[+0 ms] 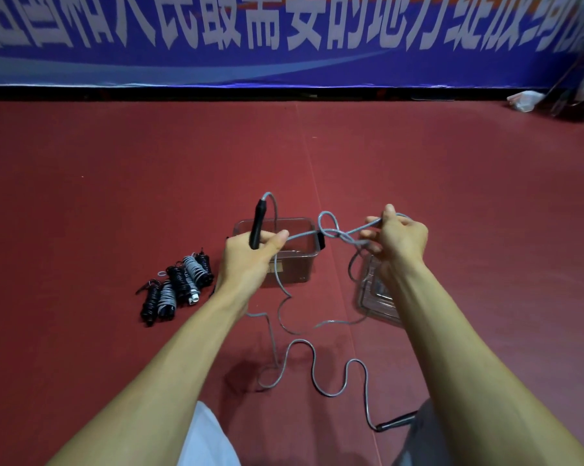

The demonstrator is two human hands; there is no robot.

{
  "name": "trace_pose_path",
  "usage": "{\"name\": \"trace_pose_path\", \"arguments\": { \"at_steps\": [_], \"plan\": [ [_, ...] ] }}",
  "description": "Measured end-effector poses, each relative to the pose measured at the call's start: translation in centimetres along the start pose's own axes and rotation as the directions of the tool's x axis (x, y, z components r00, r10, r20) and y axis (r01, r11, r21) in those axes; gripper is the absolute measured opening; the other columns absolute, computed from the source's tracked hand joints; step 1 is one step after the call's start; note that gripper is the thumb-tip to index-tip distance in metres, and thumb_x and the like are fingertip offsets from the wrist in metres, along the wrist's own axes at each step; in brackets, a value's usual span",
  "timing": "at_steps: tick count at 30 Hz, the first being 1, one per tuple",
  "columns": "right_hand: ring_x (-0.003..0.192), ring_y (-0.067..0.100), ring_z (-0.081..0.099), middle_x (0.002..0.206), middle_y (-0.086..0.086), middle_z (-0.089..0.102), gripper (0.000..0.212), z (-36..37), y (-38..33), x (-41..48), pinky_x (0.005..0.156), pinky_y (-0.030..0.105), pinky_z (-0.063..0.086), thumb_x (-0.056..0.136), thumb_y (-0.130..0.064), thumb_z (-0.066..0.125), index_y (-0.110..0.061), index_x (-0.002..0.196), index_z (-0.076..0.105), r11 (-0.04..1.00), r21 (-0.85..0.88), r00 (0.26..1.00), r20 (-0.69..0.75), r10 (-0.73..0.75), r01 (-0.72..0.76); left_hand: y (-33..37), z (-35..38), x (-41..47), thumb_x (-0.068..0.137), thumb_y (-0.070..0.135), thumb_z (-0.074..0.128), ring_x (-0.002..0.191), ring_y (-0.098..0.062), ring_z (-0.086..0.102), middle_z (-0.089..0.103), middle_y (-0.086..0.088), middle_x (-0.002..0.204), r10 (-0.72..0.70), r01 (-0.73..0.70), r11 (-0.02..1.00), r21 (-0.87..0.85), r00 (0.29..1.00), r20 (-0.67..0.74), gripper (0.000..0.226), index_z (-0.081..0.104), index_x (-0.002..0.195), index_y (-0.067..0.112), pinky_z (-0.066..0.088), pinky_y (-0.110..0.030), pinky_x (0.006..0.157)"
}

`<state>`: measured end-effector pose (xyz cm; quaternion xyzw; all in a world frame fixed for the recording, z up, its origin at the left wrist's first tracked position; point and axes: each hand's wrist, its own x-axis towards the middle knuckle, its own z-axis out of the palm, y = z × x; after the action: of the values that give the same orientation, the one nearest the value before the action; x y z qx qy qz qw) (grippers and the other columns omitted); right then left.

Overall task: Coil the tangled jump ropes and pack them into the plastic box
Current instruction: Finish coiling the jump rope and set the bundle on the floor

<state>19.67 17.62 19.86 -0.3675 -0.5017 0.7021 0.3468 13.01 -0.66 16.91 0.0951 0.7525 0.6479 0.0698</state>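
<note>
My left hand [250, 252] grips a black jump rope handle [257, 223] that stands upright, with the grey rope [304, 351] pinched under its thumb. The rope runs right into a loose knot [332, 230] and on to my right hand [396, 238], whose fingers curl round a loop of it. Below my hands the rope trails in curves over the floor to its second black handle [396, 423] near my right leg. Behind my left hand stands the clear plastic box [300, 260], open on top. Several coiled ropes [178, 287], black and grey, lie on the floor to the box's left.
The clear box lid [373, 294] lies on the red floor under my right forearm. A blue banner [283, 38] runs along the far wall. At the far right corner lie some white bags [525, 99] and gear. My knees show at the bottom edge.
</note>
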Motion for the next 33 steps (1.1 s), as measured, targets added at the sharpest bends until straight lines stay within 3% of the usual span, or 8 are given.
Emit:
{"name": "trace_pose_path", "arguments": {
  "at_steps": [6,12,15,18,23,25,28,33],
  "plan": [
    [0.049,0.013,0.064,0.071,0.005,0.064,0.034,0.1,-0.3,-0.4,0.043,0.025,0.054,0.103,-0.024,0.046,-0.006,0.074,0.052,0.994,0.101,0.997,-0.070,-0.034,0.041,-1.3,-1.1,0.6,0.089,0.035,0.068,0.079,-0.029,0.059,0.065,-0.006,0.074,0.003,0.054,0.952,0.303,0.983,-0.185,0.025,0.066,0.070,0.018,0.041,-0.033,0.065],
    [0.046,0.014,0.062,0.068,0.003,0.066,0.023,0.5,0.2,-0.3,0.045,0.028,0.051,0.100,-0.027,0.052,-0.008,0.087,0.052,0.960,-0.150,0.969,0.105,-0.224,0.238,-2.0,-0.5,0.5,0.094,0.031,0.060,0.087,-0.027,0.068,0.074,-0.010,0.086,-0.072,0.020,0.898,0.440,0.992,0.102,0.027,0.075,0.082,0.012,0.052,-0.032,0.081],
    [0.053,0.009,0.064,0.063,-0.006,0.066,0.026,0.4,0.3,-0.5,0.057,0.035,0.055,0.097,-0.030,0.055,-0.020,0.075,0.048,0.793,-0.396,0.886,0.224,-0.405,0.462,-1.2,0.2,0.4,0.092,0.038,0.059,0.084,-0.024,0.071,0.075,-0.005,0.083,0.030,-0.032,0.969,0.246,0.999,0.014,0.033,0.075,0.085,0.010,0.055,-0.036,0.084],
    [0.057,0.014,0.066,0.062,-0.003,0.066,0.027,0.6,0.3,-1.3,0.056,0.038,0.057,0.097,-0.029,0.057,-0.020,0.074,0.046,0.746,-0.405,0.842,0.365,-0.399,0.529,0.3,0.5,0.0,0.098,0.024,0.055,0.084,-0.013,0.072,0.075,-0.001,0.087,0.096,-0.098,0.995,-0.025,0.994,-0.044,0.023,0.074,0.094,0.012,0.054,-0.020,0.075],
    [0.053,0.020,0.062,0.064,0.003,0.067,0.024,1.1,0.0,-2.0,0.042,0.030,0.049,0.096,-0.025,0.059,-0.014,0.077,0.049,0.798,-0.272,0.798,0.469,-0.379,0.538,0.0,1.7,-0.3,0.097,0.026,0.057,0.110,-0.015,0.065,0.071,0.004,0.107,0.144,-0.138,0.990,-0.040,0.961,0.235,0.018,0.072,0.108,0.024,0.047,-0.028,0.096],
    [0.055,0.020,0.061,0.067,0.011,0.068,0.025,1.1,-0.1,-1.6,0.047,0.033,0.048,0.096,-0.027,0.060,-0.009,0.080,0.052,0.802,-0.254,0.803,0.441,-0.401,0.540,-0.1,1.8,-0.6,0.096,0.032,0.056,0.105,-0.029,0.067,0.072,-0.007,0.108,0.032,0.002,0.995,-0.101,0.945,0.326,0.023,0.069,0.114,0.026,0.049,-0.034,0.087],
    [0.049,0.014,0.056,0.067,0.014,0.068,0.027,0.7,0.0,-1.2,0.047,0.031,0.045,0.095,-0.028,0.061,-0.007,0.081,0.053,0.829,-0.261,0.839,0.390,-0.379,0.495,0.6,1.9,-1.2,0.101,0.026,0.050,0.057,-0.020,0.060,0.064,-0.010,0.086,-0.050,0.150,0.971,-0.186,0.889,0.456,0.027,0.062,0.120,0.012,0.050,-0.030,0.059],
    [0.037,0.013,0.055,0.059,0.006,0.062,0.030,0.1,0.0,-0.2,0.037,0.020,0.042,0.098,-0.025,0.057,-0.003,0.077,0.056,0.964,-0.162,0.963,0.203,-0.176,0.210,1.0,1.6,-1.4,0.100,0.036,0.049,0.040,-0.008,0.026,0.034,0.006,0.058,-0.008,0.111,0.973,-0.203,0.892,0.452,0.035,0.065,0.109,0.006,0.025,-0.021,0.044]
  ]
}}
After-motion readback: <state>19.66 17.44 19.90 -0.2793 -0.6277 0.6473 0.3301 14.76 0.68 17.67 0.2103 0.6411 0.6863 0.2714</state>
